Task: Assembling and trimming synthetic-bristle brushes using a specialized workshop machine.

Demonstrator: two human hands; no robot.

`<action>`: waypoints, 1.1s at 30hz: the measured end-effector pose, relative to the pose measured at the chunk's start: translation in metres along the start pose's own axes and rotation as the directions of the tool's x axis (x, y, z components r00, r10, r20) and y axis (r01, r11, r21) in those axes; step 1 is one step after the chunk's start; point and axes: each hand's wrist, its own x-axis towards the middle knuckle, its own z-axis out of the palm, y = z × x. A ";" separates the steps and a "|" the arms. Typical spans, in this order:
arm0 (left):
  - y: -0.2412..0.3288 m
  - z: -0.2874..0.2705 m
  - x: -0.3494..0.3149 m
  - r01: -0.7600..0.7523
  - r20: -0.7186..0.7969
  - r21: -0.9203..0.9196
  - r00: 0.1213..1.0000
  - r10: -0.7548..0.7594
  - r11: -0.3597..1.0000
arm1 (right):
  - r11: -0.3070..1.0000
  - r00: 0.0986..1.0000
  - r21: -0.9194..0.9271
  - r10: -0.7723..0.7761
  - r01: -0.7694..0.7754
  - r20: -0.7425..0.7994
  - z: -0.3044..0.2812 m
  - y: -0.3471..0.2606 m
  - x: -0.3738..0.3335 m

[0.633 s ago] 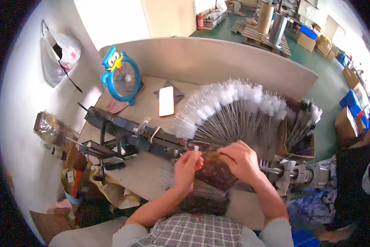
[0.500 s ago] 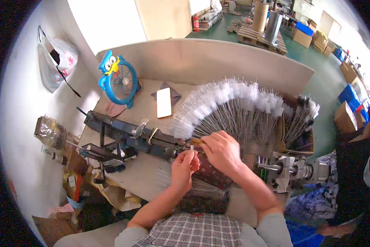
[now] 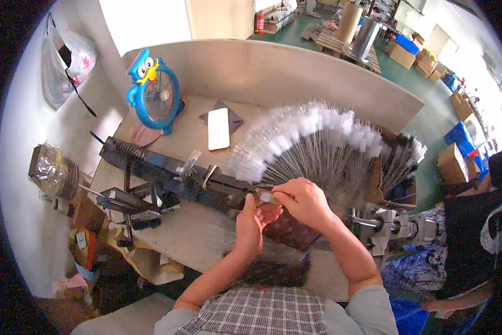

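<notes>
At the right end of a long dark bench machine (image 3: 167, 172), my two hands meet. My left hand (image 3: 250, 223) is closed, thumb up, by a small white piece (image 3: 266, 196) that looks like a brush tuft. My right hand (image 3: 307, 202) pinches a yellow-brown handle (image 3: 276, 202), mostly hidden by the fingers. Just beyond, thin wire brushes with white bristle heads (image 3: 318, 120) lie fanned out. Below the hands, a dark reddish sheet (image 3: 295, 233) and loose thin wires (image 3: 220, 234) lie on the table.
A blue bird-shaped fan (image 3: 158, 100) and a white phone-like slab (image 3: 218, 128) stand and lie behind the machine. A carton of dark-tipped brushes (image 3: 396, 167) is at right, near a metal shaft assembly (image 3: 388, 226). A low panel (image 3: 251, 70) borders the table. Another person (image 3: 469, 223) is at far right.
My right hand has come slightly lower, and the yellow-brown handle has dropped beside the white piece. My left fingers now reach further under it. The whole view has shifted a little.
</notes>
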 end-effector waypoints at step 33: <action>-0.015 0.004 0.002 -0.110 -0.106 -0.304 0.991 0.081 0.946 | 0.924 0.932 -0.304 -0.300 0.231 -0.203 0.006 -0.014 -0.021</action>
